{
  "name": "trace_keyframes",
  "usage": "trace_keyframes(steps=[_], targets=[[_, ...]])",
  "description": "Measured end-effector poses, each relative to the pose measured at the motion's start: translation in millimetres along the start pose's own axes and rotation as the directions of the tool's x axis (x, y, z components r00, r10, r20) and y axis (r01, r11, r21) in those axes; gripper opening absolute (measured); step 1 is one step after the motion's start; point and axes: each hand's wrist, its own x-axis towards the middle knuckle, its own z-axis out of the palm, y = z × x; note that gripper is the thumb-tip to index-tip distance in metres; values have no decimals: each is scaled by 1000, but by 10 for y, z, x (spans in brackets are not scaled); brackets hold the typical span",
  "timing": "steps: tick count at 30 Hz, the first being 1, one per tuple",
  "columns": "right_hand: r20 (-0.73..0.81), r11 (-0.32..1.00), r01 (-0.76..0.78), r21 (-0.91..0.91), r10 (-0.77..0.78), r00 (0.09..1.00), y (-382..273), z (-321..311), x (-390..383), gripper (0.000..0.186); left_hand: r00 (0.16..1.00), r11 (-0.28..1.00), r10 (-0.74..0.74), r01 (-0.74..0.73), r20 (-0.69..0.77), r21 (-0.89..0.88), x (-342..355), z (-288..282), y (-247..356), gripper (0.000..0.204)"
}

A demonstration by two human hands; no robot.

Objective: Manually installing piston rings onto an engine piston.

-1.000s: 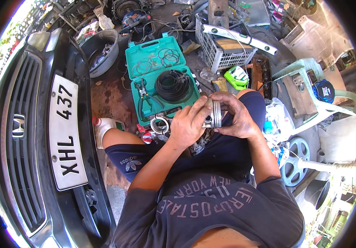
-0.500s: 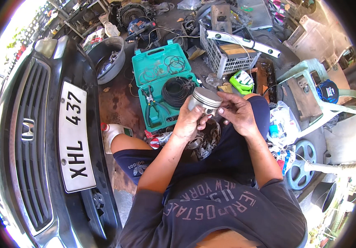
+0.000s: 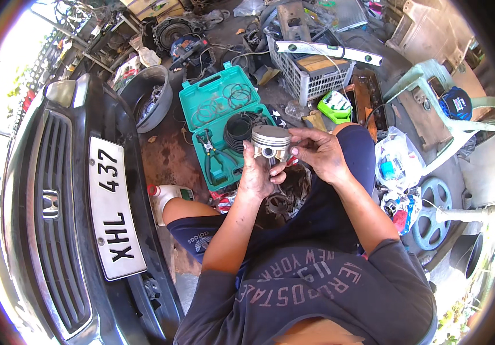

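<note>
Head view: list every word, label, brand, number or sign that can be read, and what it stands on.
Wording isn't copied out here; these bear it:
Plate: bold black letters and digits, readable.
Shirt: pale lettering, upside down, readable.
Shorts: small pale lettering and logo.
Grille: silver emblem.
Blue item, green pack, jug: any print too small.
Piston: none readable.

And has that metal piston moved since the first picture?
Yes: judged against the teal case, the piston has shifted left and upward in the view, now overlapping the black coil inside that case.
</note>
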Motion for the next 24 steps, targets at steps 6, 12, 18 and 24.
trace_keyframes(steps=[6, 12, 18, 24], targets=[[45, 927, 75, -368, -62, 997, -172, 70, -89, 34, 999, 1000, 22, -22, 24, 14, -87, -118, 8, 76], [-342, 935, 197, -296, -296, 892, -417, -1242, -506, 31, 988, 992, 104, -111, 116, 56, -443, -416, -24, 98], [-566, 340, -574, -745, 133, 814, 1117, -3110, -1395, 16, 987, 988, 108, -121, 120, 101, -546, -545, -82, 105], [-618, 77, -667, -741, 311, 722, 2138, -3084, -1614, 19, 989, 977, 118, -132, 87, 170, -463, -460, -92, 97]])
